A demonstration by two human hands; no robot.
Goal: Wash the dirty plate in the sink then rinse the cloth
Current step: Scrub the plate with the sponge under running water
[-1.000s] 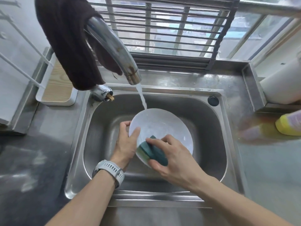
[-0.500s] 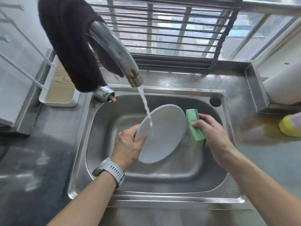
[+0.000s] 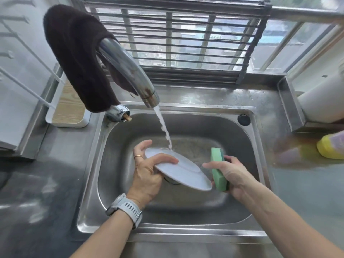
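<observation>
Over the stainless steel sink (image 3: 89, 183), the left hand (image 3: 149, 175) grips the round white plate (image 3: 182, 170) by its near-left rim, thumb across its face and fingers (image 3: 141, 148) curled behind. The plate is tilted and held above the drain, and the water stream (image 3: 164, 127) from the curved chrome tap (image 3: 128, 71) strikes its far edge. The right hand (image 3: 234, 175) clasps a green rectangular sponge (image 3: 218, 170) just beside the plate's right rim. A dark brown cloth (image 3: 78, 56) hangs over the tap, near the bench's far-left corner.
</observation>
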